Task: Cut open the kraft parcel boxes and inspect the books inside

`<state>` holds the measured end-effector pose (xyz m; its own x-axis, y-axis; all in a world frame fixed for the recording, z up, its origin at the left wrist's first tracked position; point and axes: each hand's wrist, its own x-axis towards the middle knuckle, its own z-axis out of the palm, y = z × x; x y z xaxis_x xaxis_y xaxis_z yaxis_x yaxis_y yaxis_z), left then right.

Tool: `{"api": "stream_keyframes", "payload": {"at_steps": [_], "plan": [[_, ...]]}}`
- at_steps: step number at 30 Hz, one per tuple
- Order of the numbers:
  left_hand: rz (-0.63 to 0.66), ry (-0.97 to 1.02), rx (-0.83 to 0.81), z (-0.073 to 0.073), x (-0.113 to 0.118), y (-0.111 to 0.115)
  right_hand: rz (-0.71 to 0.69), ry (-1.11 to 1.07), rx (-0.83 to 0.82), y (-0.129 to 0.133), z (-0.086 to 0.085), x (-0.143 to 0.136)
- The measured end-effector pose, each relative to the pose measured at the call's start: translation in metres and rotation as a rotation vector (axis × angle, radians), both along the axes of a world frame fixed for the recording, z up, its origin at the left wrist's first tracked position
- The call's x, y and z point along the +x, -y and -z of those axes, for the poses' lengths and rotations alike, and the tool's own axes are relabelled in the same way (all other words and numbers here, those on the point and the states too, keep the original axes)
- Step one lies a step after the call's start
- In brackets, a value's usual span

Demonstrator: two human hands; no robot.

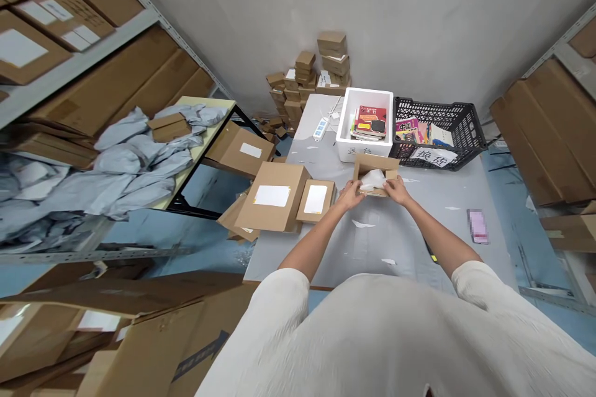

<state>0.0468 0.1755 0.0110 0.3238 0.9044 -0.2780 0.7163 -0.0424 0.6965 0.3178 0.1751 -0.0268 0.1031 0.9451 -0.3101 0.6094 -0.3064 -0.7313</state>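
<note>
A small open cardboard box (388, 164) stands on the grey table (344, 254), with its far flap raised. White wrapping (372, 179), perhaps paper or plastic, lies inside; what is under it is hidden. My left hand (351, 195) is closed on the box's left front corner. At the right front corner, my right hand (396, 190) grips the edge, with fingertips near the white wrapping. To the left of my left hand sit a small closed carton (329, 198) and a larger one (291, 177), both with blank-looking white labels.
Behind the box stand a white foam bin (343, 149) of books and a black plastic crate (475, 136) of books. A power strip (321, 129) lies left of them, a phone (477, 226) on the right. Grey parcels (116, 164) cover a side table; stacked cartons (333, 43) line the wall.
</note>
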Motion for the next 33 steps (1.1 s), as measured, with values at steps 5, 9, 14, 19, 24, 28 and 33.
{"api": "stream_keyframes", "payload": {"at_steps": [5, 9, 14, 19, 24, 28, 33], "plan": [[0.079, -0.018, 0.054, -0.011, 0.01, 0.027, 0.004, -0.046, 0.029, 0.022, 0.0, 0.021], [0.037, -0.028, 0.055, -0.012, 0.023, 0.051, -0.045, -0.088, 0.073, 0.039, 0.0, 0.042], [-0.149, -0.014, 0.094, -0.016, 0.035, 0.074, -0.071, -0.137, 0.122, 0.05, -0.006, 0.057], [-0.341, 0.082, 0.18, -0.032, 0.032, 0.087, -0.155, -0.262, 0.182, 0.051, -0.026, 0.054], [-0.443, 0.269, 0.307, -0.049, 0.018, 0.088, -0.138, -0.323, 0.21, 0.048, -0.053, 0.035], [-0.519, 0.338, 0.405, -0.063, -0.001, 0.083, -0.135, -0.375, 0.246, 0.041, -0.074, 0.011], [-0.597, 0.419, 0.502, -0.077, -0.047, 0.073, -0.17, -0.397, 0.326, 0.033, -0.099, -0.04]]}}
